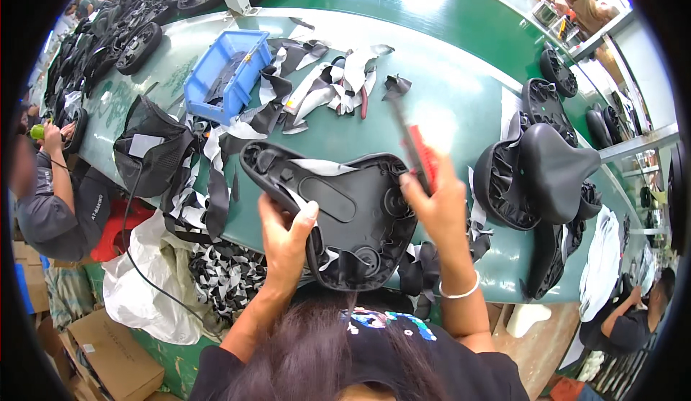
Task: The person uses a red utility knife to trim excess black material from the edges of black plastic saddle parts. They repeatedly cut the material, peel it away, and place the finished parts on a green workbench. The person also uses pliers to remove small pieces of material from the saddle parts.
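On the green workbench (pixel 461 106), near its front edge, lies an upturned black bicycle saddle (pixel 338 210), its underside facing up. Left hand (pixel 284 239) — fingers closed over the saddle's left rim, thumb on the inner shell. Right hand (pixel 437 203) — clenched around a red-handled tool (pixel 417 149), raised just above the saddle's right edge. Beyond the saddle: blue plastic bin (pixel 227 70) and scattered black-and-white fabric offcuts (pixel 324 84); finished saddles (pixel 547 174) stacked to the right.

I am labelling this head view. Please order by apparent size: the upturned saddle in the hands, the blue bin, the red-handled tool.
1. Upturned saddle, though nearest the camera.
2. Blue bin.
3. Red-handled tool, blurred.
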Demonstrator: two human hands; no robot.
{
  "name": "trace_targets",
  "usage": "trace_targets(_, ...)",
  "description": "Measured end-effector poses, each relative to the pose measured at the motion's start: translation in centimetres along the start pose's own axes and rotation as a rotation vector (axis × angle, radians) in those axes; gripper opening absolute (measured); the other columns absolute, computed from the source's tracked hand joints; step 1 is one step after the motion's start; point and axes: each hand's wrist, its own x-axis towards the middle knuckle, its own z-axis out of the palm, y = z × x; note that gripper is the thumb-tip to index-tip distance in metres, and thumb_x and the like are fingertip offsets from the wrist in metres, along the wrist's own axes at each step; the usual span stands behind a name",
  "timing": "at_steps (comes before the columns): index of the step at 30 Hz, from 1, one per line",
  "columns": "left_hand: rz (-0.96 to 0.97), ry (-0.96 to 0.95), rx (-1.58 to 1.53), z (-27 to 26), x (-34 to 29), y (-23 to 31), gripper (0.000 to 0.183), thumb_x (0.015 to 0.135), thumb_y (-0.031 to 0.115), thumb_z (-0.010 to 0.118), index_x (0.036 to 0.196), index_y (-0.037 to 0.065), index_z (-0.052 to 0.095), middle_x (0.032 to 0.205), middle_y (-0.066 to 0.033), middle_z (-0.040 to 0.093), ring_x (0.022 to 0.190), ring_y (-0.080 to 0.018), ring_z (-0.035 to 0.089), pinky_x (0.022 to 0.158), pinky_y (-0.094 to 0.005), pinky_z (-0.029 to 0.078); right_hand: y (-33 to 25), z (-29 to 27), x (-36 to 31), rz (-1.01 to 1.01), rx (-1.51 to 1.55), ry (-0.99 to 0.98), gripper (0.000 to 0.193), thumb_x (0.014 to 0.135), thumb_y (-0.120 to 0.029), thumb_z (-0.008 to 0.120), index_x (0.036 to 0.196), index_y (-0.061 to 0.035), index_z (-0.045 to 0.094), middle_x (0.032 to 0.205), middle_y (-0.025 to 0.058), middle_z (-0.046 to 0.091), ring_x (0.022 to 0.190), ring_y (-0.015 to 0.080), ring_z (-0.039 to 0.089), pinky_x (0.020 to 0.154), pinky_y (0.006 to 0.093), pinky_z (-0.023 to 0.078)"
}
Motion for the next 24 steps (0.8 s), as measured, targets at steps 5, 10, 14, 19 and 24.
trace_targets(5,0.495,0.002,0.734,-1.8,2.3,0.1,0.061,0.068,0.019,0.075,0.119,0.002,0.047,0.108,-0.0123,0.050,0.103,-0.0272,0.046,0.091,-0.0399,0.035,3.0,-3.8,1.2,0.374,0.590,0.246,0.041,0.081,-0.002,0.059,0.119,0.0014,0.046,0.078,0.0025,0.058,0.054,0.0043,0.048,0.048,0.0192,0.042)
trace_targets(10,0.829,-0.631,0.857,6.4,5.3,3.6,0.033,0.064,0.017,0.074,0.092,0.008,0.060,0.094,-0.0078,0.059,0.092,-0.0278,0.053,0.076,-0.0390,0.038,-4.5,-1.5,-1.2,0.329,0.797,-0.238,0.051,0.085,-0.003,0.063,0.130,-0.0008,0.040,0.095,0.0065,0.057,0.069,0.0106,0.060,0.056,0.0220,0.049)
trace_targets(14,0.793,-0.777,0.717,6.8,8.3,2.3,0.010,0.077,0.018,0.058,0.073,0.008,0.058,0.067,-0.0075,0.056,0.071,-0.0261,0.053,0.067,-0.0361,0.035,1.4,-6.0,-2.9,-0.029,0.047,-0.145,0.051,0.085,-0.010,0.066,0.130,-0.0009,0.046,0.082,0.0087,0.061,0.066,0.0124,0.061,0.057,0.0254,0.050)
trace_targets(19,0.710,-0.715,0.570,7.3,7.9,2.1,0.015,0.080,0.019,0.056,0.071,0.007,0.058,0.069,-0.0072,0.058,0.069,-0.0270,0.053,0.067,-0.0351,0.035,2.3,-6.0,-2.3,-0.275,-0.458,-0.405,0.059,0.081,-0.013,0.065,0.137,-0.0226,0.047,0.067,0.0055,0.053,0.052,0.0234,0.056,0.047,0.0350,0.044)
trace_targets(24,0.022,-0.532,-0.139,6.9,7.4,3.8,0.015,0.081,0.015,0.057,0.073,0.002,0.059,0.074,-0.0086,0.061,0.072,-0.0217,0.056,0.069,-0.0312,0.038,0.6,-4.4,-7.5,-0.113,-0.488,-0.316,0.061,0.084,-0.015,0.063,0.141,-0.0166,0.040,0.062,0.0086,0.051,0.044,0.0272,0.053,0.041,0.0395,0.042)
